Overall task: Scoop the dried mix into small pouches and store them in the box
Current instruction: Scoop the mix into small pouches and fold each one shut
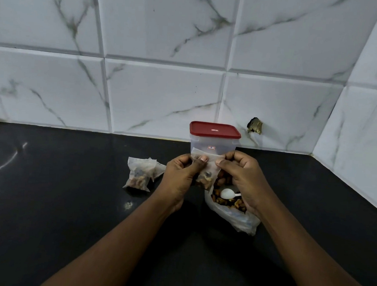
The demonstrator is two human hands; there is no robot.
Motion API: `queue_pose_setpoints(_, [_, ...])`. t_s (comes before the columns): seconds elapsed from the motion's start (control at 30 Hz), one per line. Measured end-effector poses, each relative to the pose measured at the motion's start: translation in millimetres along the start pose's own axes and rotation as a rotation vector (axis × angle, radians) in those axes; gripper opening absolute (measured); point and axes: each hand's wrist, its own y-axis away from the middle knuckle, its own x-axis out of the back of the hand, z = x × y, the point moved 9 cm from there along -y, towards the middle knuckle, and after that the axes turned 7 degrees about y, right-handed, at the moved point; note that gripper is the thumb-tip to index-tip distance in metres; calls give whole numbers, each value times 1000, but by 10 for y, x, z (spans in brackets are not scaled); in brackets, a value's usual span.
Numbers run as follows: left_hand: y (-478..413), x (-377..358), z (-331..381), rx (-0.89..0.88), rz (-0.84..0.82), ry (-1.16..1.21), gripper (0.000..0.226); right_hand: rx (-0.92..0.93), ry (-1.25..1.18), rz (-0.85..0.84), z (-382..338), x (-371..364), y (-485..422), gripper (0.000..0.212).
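Forearms (121, 237) are seen at the bottom edge; at centre a pouch (205, 173) is pinched at its top by the left hand (178, 177) and right hand (242, 176). Behind it the lidded box (213, 142) is stood.

Worktop (60, 201): black, polished, glossy, reflective. Wall tiles (164, 87): glossy white marble-look, grey veins. Box (213, 144): clear plastic; lid (215, 129) smooth red plastic. Pouches (140, 173): thin translucent matt mesh. Spoon (228, 194): glossy white plastic. Bag (234, 217): crinkled clear film.
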Motion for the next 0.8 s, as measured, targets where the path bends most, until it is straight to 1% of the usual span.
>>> queue_pose_setpoints(0.13, [16,-42,-4,1,-32,-28,21,35,48,8,-33,-13,28,11])
queue_pose_setpoints(0.23, [27,-94,-15,4,-62,-35,21,44,73,13,-47,-8,25,15])
queue_pose_setpoints(0.33, [35,-106,-18,5,-65,-32,20,43,70,24,-55,11,10,14])
queue_pose_setpoints(0.5, [36,-71,-4,-3,-58,-73,20,-1,43,-20,-12,-50,13,9])
queue_pose_setpoints(0.67, [62,-131,-16,4,-91,-108,16,33,125,9,-48,-18,9,15])
queue_pose_setpoints(0.8, [41,-99,-28,3,-33,-92,15,59,211,32,-62,-13,4,16])
